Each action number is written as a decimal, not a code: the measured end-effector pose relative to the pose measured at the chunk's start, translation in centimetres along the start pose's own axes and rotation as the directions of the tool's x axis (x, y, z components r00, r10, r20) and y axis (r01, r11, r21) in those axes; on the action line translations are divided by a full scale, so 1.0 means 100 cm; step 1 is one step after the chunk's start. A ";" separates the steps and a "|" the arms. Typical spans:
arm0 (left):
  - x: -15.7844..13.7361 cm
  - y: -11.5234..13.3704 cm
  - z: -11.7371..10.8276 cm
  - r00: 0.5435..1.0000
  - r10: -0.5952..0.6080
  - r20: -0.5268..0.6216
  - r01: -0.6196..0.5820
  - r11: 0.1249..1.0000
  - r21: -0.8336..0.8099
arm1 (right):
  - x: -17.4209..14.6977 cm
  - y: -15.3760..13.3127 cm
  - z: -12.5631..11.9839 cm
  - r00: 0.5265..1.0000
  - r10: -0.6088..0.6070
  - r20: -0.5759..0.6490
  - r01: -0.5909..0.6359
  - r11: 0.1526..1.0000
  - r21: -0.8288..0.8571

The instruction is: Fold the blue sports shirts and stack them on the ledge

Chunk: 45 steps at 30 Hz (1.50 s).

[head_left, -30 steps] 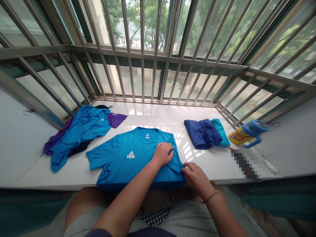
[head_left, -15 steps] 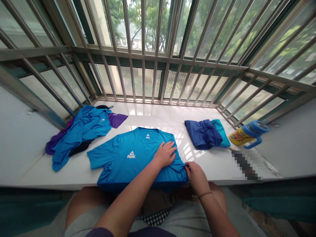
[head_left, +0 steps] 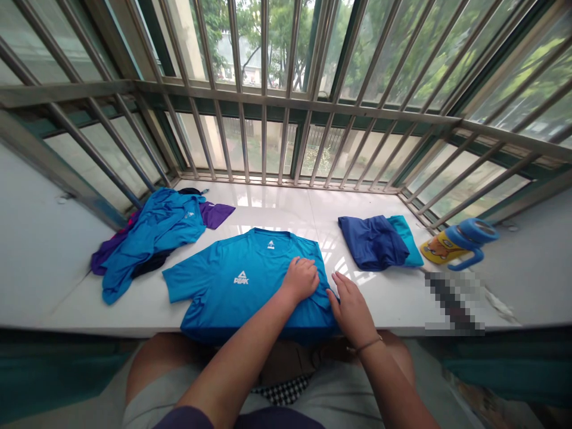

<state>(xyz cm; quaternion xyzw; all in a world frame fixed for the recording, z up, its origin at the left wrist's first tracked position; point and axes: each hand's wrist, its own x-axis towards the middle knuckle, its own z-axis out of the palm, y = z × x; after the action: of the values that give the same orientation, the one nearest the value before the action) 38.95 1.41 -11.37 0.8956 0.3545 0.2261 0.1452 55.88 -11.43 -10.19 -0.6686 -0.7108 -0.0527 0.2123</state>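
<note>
A blue short-sleeved T-shirt (head_left: 250,298) with a white PEAK logo lies front up on the white ledge. Its left sleeve is spread outward, while the right side is folded inward. My left hand (head_left: 301,279) rests on the folded part near the right shoulder, palm down with the fingers slightly bent. At the shirt's right edge, my right hand (head_left: 353,307) is open, fingers extended and thumb apart. The thumb is close to the fabric; whether it touches cannot be made out. The shirt's lower hem reaches the ledge's front edge and is partly hidden by my left forearm.
A loose heap of blue, purple and black clothes (head_left: 152,238) lies at the left. To the right are a folded navy garment (head_left: 373,241), a teal cloth (head_left: 409,241) and a yellow-and-blue mug (head_left: 458,241). Metal window bars (head_left: 286,110) enclose the ledge (head_left: 286,202).
My right hand has let go of the shirt's right edge and opened its fingers. My left hand stays on the shirt, its fingers drawn closer together. The view has shifted slightly.
</note>
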 end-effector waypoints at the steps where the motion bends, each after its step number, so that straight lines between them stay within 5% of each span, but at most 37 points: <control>1: 0.000 0.001 -0.001 1.000 0.000 0.004 0.000 1.000 0.007 | 0.002 -0.004 0.009 1.000 -0.012 0.011 0.012 1.000 -0.007; 6: -0.016 -0.005 -0.018 1.000 -0.010 0.009 0.010 1.000 0.016 | -0.001 -0.014 0.047 0.995 0.037 0.095 -0.034 0.999 -0.034; 9: -0.049 -0.026 -0.050 0.982 -0.088 -0.168 0.097 0.994 0.044 | -0.005 -0.012 0.053 0.995 0.057 0.084 -0.057 0.998 -0.004; 11: -0.079 -0.048 -0.083 0.926 -0.206 -0.316 0.238 0.969 0.066 | -0.005 -0.011 0.051 0.996 0.054 0.076 -0.054 0.998 0.010; 14: -0.130 -0.087 -0.138 0.733 -0.465 -0.497 0.582 0.807 0.103 | -0.003 -0.011 0.047 0.996 0.045 0.073 -0.046 0.999 0.010; 17: -0.176 -0.121 -0.180 0.421 -0.671 -0.610 0.892 0.431 0.141 | -0.001 -0.013 0.045 0.997 0.040 0.062 -0.041 0.999 0.015; 18: -0.188 -0.129 -0.188 0.352 -0.719 -0.599 0.933 0.323 0.160 | -0.001 -0.013 0.045 0.998 0.038 0.055 -0.039 0.999 0.019; 20: -0.206 -0.141 -0.196 0.300 -0.803 -0.515 0.952 0.214 0.220 | 0.000 -0.014 0.045 0.998 0.036 0.044 -0.037 0.999 0.025; 24: -0.212 -0.153 -0.197 0.338 -0.879 -0.336 0.932 0.264 0.246 | 0.000 -0.015 0.044 0.998 0.038 0.042 -0.040 0.999 0.027; 29: -0.187 -0.149 -0.199 0.339 -0.869 -0.359 0.937 0.347 0.046 | 0.001 -0.015 0.043 0.998 0.040 0.049 -0.042 0.998 0.039; 31: -0.176 -0.139 -0.194 0.476 -0.774 -0.417 0.860 0.510 0.035 | 0.000 -0.014 0.043 0.998 0.041 0.045 -0.043 0.998 0.044; 34: -0.170 -0.121 -0.179 0.878 -0.380 -0.292 0.438 0.883 0.167 | 0.000 -0.012 0.046 0.999 0.038 0.035 -0.039 0.998 0.044; 36: -0.175 -0.113 -0.167 0.978 -0.147 -0.149 0.170 0.973 0.155 | 0.000 -0.011 0.047 0.999 0.031 0.027 -0.032 0.999 0.038; 38: -0.187 -0.112 -0.160 0.986 -0.118 -0.120 0.132 0.985 0.113 | 0.000 -0.009 0.048 1.000 0.017 0.024 -0.018 0.999 0.036; 45: -0.238 -0.142 -0.170 0.939 -0.310 -0.149 0.322 0.945 0.063 | 0.005 -0.036 0.029 0.996 0.011 -0.091 -0.012 1.000 -0.015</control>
<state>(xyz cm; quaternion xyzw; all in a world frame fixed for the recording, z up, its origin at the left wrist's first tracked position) 6.81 -3.53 -10.00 0.8147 0.5124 0.2455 0.1161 51.68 -10.30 -11.87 -0.6713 -0.6960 -0.0874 0.2394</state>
